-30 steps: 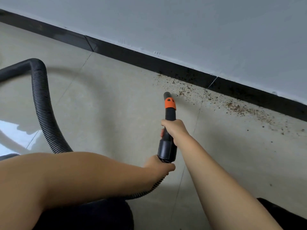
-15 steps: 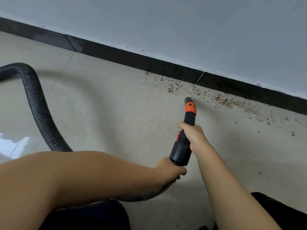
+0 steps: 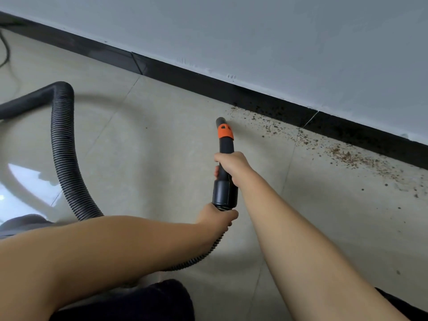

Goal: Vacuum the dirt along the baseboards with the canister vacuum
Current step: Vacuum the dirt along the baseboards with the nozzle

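The dirt (image 3: pixel 342 156) lies as a brown scatter of crumbs on the pale floor tiles (image 3: pixel 162 144), in a band hugging the black baseboard (image 3: pixel 254 98) from about the middle of the scene out to the right edge, with a few stray specks nearer. The stretch of floor along the baseboard to the left of the band shows no crumbs.

The vacuum nozzle (image 3: pixel 223 133), black with an orange collar, points away from the person, its tip low to the floor at the left end of the band, just beside the first crumbs and a little short of the baseboard. The right hand (image 3: pixel 231 164) grips the narrow part of the nozzle, fingers curled round it. The left hand (image 3: pixel 217 216) holds the ribbed hose (image 3: pixel 64 144) right where it enters the nozzle's wide cuff, fingers wrapped round it. The hose loops away to the left and back toward the near left corner.

The step in hand looks to be the sweep itself, at the band's left end. The next move would call for pushing the tip closer to the baseboard and drawing it rightward along the band, the left hand feeding hose so the loop does not drag the tip off line.
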A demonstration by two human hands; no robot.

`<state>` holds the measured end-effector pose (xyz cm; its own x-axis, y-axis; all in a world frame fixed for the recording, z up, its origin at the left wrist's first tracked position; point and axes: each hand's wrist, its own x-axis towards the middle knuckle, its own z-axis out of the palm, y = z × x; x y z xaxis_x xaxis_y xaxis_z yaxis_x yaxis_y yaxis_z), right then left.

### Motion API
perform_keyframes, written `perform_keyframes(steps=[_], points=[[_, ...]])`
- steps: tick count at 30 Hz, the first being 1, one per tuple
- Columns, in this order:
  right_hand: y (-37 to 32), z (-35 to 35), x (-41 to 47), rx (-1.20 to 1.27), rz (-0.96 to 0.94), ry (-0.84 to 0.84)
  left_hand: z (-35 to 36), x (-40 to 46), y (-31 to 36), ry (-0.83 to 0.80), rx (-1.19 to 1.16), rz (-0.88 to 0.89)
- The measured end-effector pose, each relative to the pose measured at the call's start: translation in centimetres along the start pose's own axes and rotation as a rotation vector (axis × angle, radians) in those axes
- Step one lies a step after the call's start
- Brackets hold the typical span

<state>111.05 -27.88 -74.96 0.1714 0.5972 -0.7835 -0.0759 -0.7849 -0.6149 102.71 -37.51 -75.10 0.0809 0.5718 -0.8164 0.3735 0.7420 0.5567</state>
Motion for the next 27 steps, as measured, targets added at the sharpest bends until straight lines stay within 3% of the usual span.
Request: perform_keyframes(steps=[5, 15, 21, 27], points=[[-0.1, -0.5, 0.5, 0.006, -0.013, 0.045, 0.0, 0.5, 0.5, -0.031, 0.044, 0.014], [3.7, -9.4, -2.1, 0.190, 0.075, 0.221, 6.1, -0.9, 0.1, -0.299, 0.176, 0.027], [2.7, -10.6, -1.4, 0.171, 0.066, 0.251, 7.0, -0.3, 1.4, -0.276, 0.164, 0.038], [1.9, -8.2, -0.5, 0.068, 0.043, 0.175, 5.8, -0.1, 1.1, -0.205, 0.098, 0.003]])
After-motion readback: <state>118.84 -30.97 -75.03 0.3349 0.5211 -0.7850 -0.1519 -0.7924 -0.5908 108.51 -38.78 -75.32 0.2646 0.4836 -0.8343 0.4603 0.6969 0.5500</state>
